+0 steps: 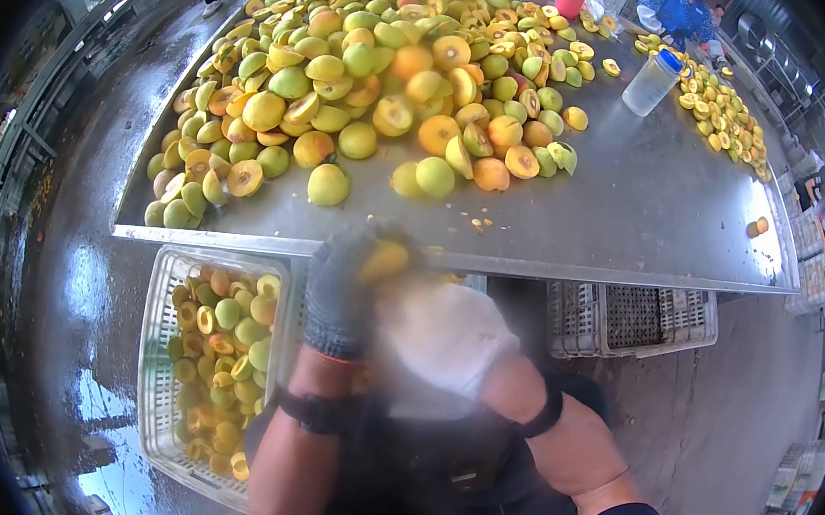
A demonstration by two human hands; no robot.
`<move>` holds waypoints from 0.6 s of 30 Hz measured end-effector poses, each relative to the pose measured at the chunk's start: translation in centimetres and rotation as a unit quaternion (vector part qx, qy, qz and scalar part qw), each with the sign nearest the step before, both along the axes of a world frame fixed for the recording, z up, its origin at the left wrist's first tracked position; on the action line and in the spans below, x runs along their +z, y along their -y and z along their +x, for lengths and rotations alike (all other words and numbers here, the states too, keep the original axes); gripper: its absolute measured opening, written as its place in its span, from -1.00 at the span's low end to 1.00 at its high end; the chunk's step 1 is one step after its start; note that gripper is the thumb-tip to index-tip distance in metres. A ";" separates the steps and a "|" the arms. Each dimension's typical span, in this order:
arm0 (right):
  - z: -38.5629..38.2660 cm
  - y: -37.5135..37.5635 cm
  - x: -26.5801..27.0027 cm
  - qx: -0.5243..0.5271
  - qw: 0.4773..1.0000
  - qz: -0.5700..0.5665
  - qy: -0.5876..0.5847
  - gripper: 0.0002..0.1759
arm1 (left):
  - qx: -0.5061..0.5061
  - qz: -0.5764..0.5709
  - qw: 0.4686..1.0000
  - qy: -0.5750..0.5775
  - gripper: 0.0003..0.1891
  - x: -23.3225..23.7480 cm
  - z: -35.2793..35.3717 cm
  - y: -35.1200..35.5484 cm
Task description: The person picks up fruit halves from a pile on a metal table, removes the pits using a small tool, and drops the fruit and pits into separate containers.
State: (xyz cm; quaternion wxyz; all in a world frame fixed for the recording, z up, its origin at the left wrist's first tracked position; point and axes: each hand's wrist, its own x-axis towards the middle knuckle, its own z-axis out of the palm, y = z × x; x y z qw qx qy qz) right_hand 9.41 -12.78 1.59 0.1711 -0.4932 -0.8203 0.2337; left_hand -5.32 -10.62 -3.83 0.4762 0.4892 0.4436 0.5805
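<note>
My left hand, in a dark grey knit glove, is raised at the table's front edge. Its fingers close on a yellow peach piece, which is blurred. Close beside it is my right hand in a white glove, with a dark band at the wrist. Motion blur smears its fingers, so whether it holds anything is hidden. Just beyond both hands, a large heap of peaches, many cut in half with pits or hollows showing, covers the left and middle of the metal table.
Below the table on the left stands a white crate of peach halves. Another crate is under the table at right. A blue-lidded bottle and a second fruit pile lie beyond, near a person in blue.
</note>
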 end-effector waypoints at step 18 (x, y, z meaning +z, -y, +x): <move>0.9 -0.7 -2.0 0.014 0.874 -0.313 -0.371 -0.60 | 0.051 0.205 0.947 -0.243 -0.67 1.7 -1.0 0.0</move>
